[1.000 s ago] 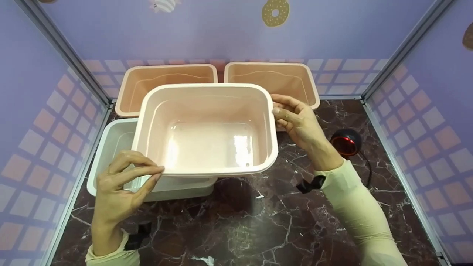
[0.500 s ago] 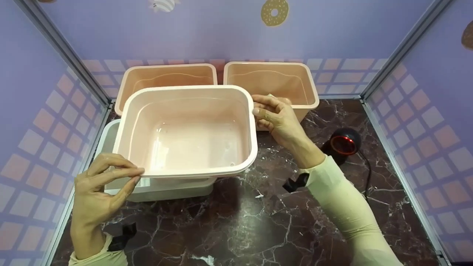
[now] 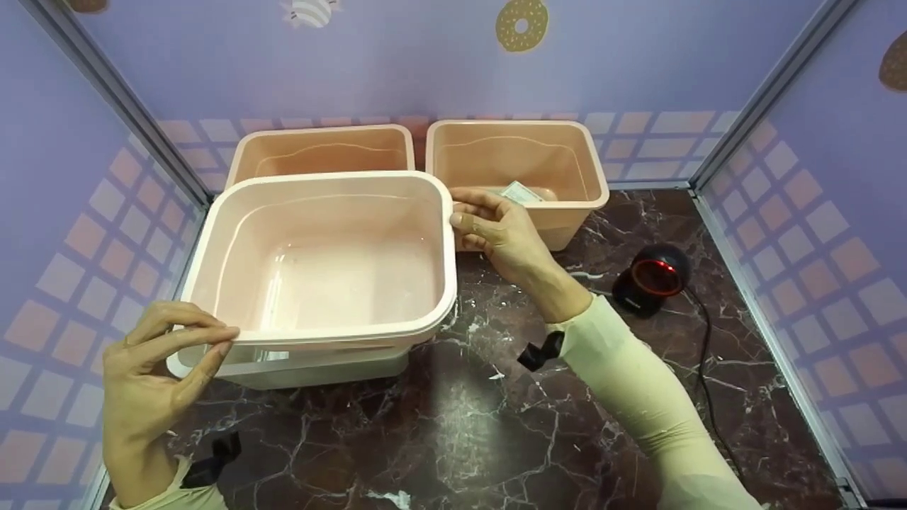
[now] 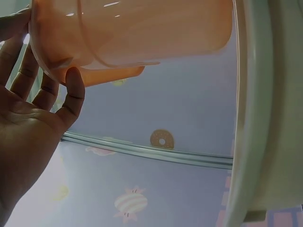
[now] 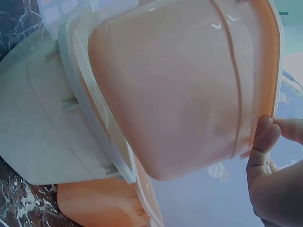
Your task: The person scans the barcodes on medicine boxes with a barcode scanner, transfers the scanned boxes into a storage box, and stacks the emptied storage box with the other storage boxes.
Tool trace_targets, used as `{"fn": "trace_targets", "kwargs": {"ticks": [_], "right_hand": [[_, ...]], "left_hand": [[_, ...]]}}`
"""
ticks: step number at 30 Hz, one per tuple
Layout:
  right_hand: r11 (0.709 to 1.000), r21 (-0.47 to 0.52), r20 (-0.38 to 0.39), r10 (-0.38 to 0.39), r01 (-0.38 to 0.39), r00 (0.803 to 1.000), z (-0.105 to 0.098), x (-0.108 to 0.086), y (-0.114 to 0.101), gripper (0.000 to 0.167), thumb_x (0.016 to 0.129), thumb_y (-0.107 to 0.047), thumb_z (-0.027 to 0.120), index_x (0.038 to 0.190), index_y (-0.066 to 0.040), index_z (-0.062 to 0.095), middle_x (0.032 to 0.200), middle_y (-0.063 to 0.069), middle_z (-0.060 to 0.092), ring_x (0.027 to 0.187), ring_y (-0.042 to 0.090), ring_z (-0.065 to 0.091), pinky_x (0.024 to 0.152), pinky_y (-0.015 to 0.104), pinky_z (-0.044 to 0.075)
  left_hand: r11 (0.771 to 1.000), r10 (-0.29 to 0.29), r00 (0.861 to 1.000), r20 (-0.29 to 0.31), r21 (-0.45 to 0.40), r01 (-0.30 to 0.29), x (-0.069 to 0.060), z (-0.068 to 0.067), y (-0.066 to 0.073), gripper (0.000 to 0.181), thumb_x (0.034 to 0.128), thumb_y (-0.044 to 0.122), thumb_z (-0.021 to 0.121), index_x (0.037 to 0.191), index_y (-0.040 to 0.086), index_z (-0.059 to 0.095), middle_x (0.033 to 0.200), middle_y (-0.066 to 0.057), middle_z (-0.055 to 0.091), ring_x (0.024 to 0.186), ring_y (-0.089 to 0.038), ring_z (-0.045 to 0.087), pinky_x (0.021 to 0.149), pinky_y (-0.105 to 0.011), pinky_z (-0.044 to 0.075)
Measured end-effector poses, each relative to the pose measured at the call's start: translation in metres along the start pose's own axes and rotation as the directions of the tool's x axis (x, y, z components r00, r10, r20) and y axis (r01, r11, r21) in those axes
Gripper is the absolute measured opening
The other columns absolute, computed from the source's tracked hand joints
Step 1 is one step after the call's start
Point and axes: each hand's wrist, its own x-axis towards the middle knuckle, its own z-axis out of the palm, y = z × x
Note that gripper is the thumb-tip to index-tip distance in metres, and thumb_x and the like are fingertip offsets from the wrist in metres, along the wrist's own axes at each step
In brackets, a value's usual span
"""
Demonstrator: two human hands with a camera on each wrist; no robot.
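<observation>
A pale pink plastic storage bin (image 3: 333, 283) is held in the air, its open top tilted toward the head camera. My left hand (image 3: 152, 375) pinches its rim at the near left corner. On the right side, my right hand (image 3: 506, 241) grips the rim between thumb and fingers. Beneath it stands a white bin (image 3: 326, 372), mostly covered from above. In the right wrist view, the underside of the pink bin (image 5: 175, 90) hangs over the rim of the white bin (image 5: 42, 118), with a gap visible between them.
Two peach bins stand along the back wall: a left one (image 3: 322, 134), partly hidden, and a right one (image 3: 574, 219) containing a small pale packet (image 3: 521, 193). A black scanner (image 3: 659, 258) with a red light and cable stands right on the dark marbled table (image 3: 468, 425).
Both hands have carried the pink bin left and slightly toward the near side, over the white bin. The packet in the back right bin has come into view.
</observation>
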Motion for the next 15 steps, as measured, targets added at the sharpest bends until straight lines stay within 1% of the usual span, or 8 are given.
{"fn": "trace_targets", "kwargs": {"ticks": [4, 7, 10, 15], "right_hand": [[1.0, -0.022, 0.0, 0.005, -0.005, 1.0, 0.006, 0.004, 0.005, 0.043, 0.092, 0.007, 0.062, 0.133, 0.007, 0.052, 0.097, 0.006, 0.067, 0.078, 0.013, 0.066, 0.066, 0.024, 0.056], [1.0, -0.027, 0.0, 0.007, -0.007, 1.0, 0.01, 0.007, 0.01, 0.042, 0.092, 0.007, 0.062, 0.133, 0.007, 0.053, 0.095, 0.005, 0.067, 0.073, 0.012, 0.063, 0.062, 0.021, 0.052], [1.0, -0.025, 0.003, 0.005, -0.005, 1.0, 0.013, 0.009, 0.015, 0.042, 0.091, 0.007, 0.063, 0.132, 0.007, 0.053, 0.093, 0.005, 0.066, 0.069, 0.011, 0.059, 0.058, 0.018, 0.045], [0.999, -0.044, 0.0, 0.004, -0.004, 1.0, 0.019, 0.014, 0.02, 0.042, 0.09, 0.007, 0.064, 0.131, 0.006, 0.054, 0.093, 0.005, 0.066, 0.069, 0.011, 0.061, 0.057, 0.018, 0.045]], "left_hand": [[0.998, -0.02, 1.0, -0.01, -0.051, 0.019, -0.003, -0.006, -0.002, 0.008, 0.0716, -0.02, 0.07, 0.079, -0.02, 0.068, 0.09, -0.019, 0.069, 0.096, -0.021, 0.061, 0.092, -0.021, 0.052], [0.998, -0.031, 0.999, -0.011, -0.063, 0.03, -0.006, -0.011, -0.004, 0.008, 0.0713, -0.021, 0.069, 0.079, -0.021, 0.067, 0.091, -0.019, 0.069, 0.097, -0.021, 0.061, 0.091, -0.02, 0.052], [0.998, -0.044, 0.999, -0.015, -0.049, 0.043, -0.008, -0.016, -0.005, 0.008, 0.0715, -0.022, 0.068, 0.08, -0.022, 0.067, 0.092, -0.018, 0.069, 0.097, -0.021, 0.061, 0.09, -0.019, 0.053], [0.998, -0.056, 0.998, -0.03, -0.041, 0.055, -0.013, -0.023, -0.009, 0.008, 0.0717, -0.023, 0.068, 0.08, -0.022, 0.066, 0.093, -0.018, 0.069, 0.097, -0.02, 0.061, 0.089, -0.018, 0.053]]}}
